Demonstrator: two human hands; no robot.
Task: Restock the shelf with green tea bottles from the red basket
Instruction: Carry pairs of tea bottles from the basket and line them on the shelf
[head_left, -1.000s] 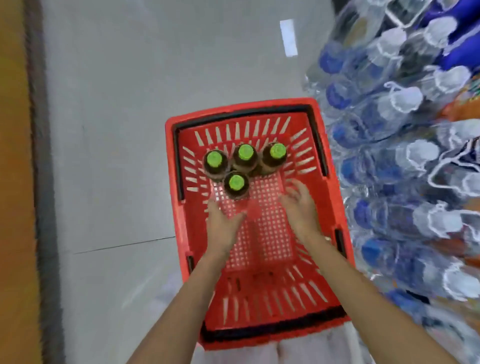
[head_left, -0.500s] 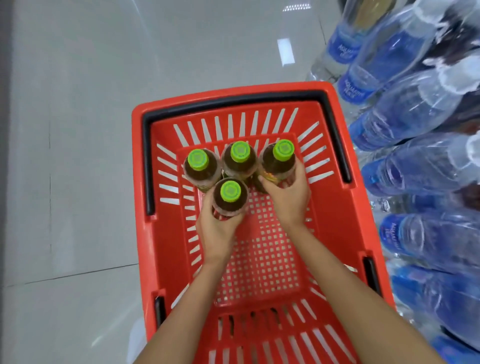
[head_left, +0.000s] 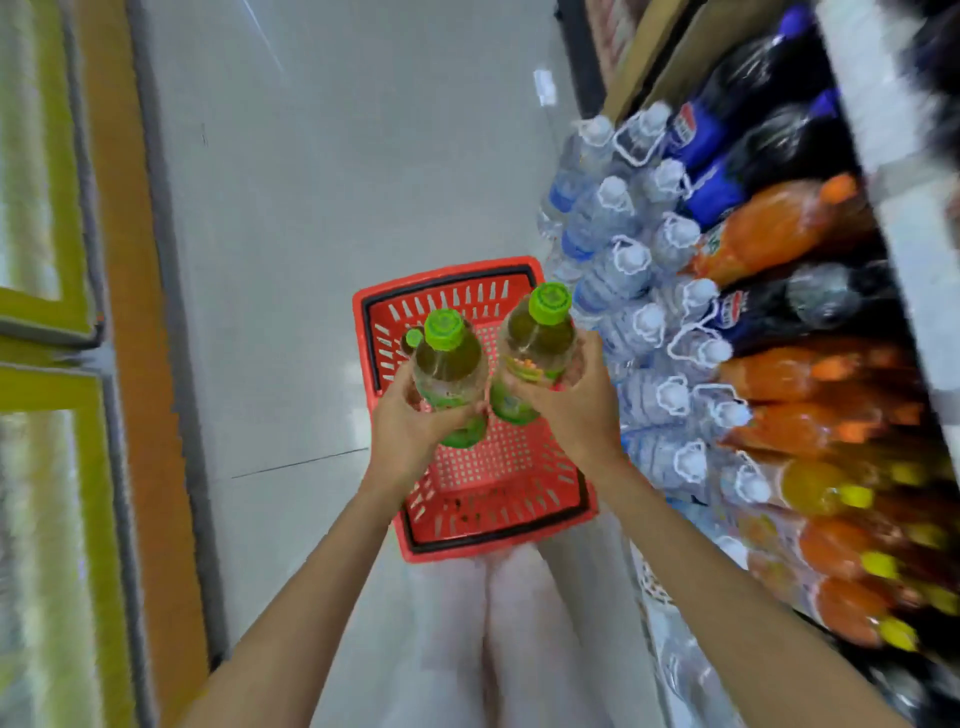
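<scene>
The red basket (head_left: 498, 499) stands on the floor below me. My left hand (head_left: 410, 431) grips one green tea bottle (head_left: 449, 369) with a lime-green cap, held up above the basket. My right hand (head_left: 576, 405) grips a second green tea bottle (head_left: 537, 348), upright beside the first and slightly higher. One more green cap (head_left: 414, 338) peeks out behind the left bottle, down in the basket. The shelf (head_left: 779, 312) of drinks runs along my right.
Water bottles (head_left: 613, 208) with white caps line the shelf's lower front next to the basket. Orange soda (head_left: 779, 228) and dark cola bottles (head_left: 753, 114) lie behind them. Grey floor tiles (head_left: 311, 208) stretch ahead; a yellow-framed cabinet (head_left: 47, 364) runs along the left.
Both hands closed on a bottle in the basket and lifted the two bottles up out of it. The view has pulled back and up, with the basket now farther below.
</scene>
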